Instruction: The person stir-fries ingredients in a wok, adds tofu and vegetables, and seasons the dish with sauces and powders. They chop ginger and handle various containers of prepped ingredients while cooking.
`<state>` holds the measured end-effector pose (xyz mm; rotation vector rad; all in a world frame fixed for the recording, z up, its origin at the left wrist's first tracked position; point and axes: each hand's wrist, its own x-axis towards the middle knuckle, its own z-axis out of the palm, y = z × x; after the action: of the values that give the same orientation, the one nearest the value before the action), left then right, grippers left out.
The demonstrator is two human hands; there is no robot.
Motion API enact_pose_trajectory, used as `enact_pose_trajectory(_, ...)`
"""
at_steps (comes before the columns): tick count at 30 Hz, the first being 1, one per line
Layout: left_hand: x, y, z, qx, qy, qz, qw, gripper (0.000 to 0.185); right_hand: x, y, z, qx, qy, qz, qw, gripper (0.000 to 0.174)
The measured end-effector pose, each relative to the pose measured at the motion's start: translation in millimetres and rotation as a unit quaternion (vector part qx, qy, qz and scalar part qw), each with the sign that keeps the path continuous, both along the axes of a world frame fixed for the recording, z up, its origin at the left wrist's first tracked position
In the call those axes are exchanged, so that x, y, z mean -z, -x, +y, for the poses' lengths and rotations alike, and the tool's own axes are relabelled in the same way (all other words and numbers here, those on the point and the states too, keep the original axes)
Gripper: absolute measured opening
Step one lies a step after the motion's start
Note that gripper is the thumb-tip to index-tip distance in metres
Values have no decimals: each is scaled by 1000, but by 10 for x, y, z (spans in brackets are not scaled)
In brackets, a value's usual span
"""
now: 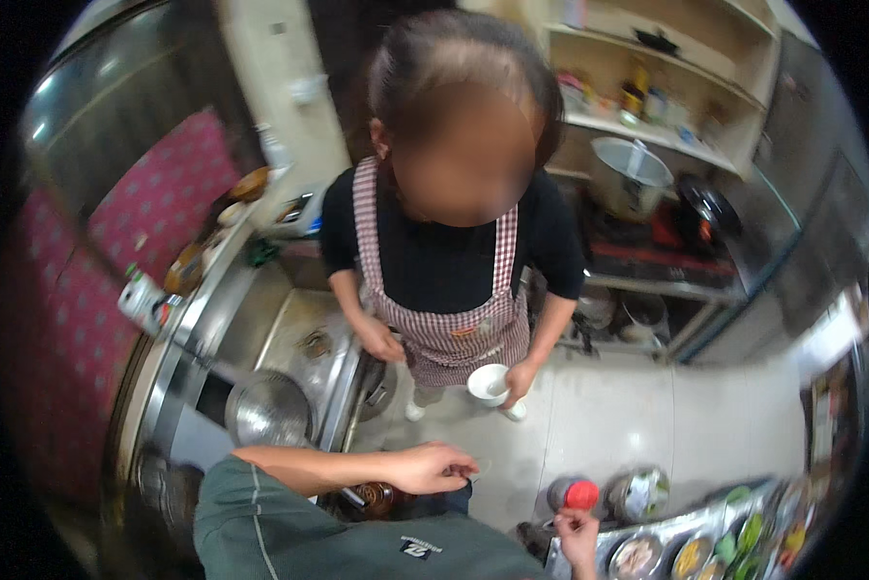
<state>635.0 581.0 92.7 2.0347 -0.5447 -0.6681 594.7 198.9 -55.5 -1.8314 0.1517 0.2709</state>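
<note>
My left hand (434, 467) is held out in front of my body with its fingers loosely bent and nothing in them. Down at the lower right, my right hand (577, 533) is at the edge of the metal counter, just below a round red object (581, 495); whether the fingers hold it cannot be told. Facing me stands a person (442, 268) in a black shirt and a checked apron. That person's hand holds a white bowl (488, 384), apart from both of my hands.
A steel sink (289, 326) with a round metal pan (269, 409) beside it is at the left. At the upper right, a large pot (630, 177) stands on the stove. Bowls of food, one with yellow pieces (692, 557), line the metal counter (601, 545) at the lower right.
</note>
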Motion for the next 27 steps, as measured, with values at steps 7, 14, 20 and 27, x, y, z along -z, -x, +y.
enact_pose_trajectory(7,386,-1512,-964,81,151,89,981,32,-271,-188,-94,202,39,1,979,14)
enact_pose_trajectory(14,245,-1671,-1286,225,145,234,935,34,-544,-111,740,291,-48,75,953,23)
enact_pose_trajectory(20,425,-1771,-2115,348,38,209,913,31,-223,-92,660,334,-136,109,927,25)
enact_pose_trajectory(27,543,-2204,-2778,414,35,191,889,28,-37,-371,188,450,-209,107,862,24)
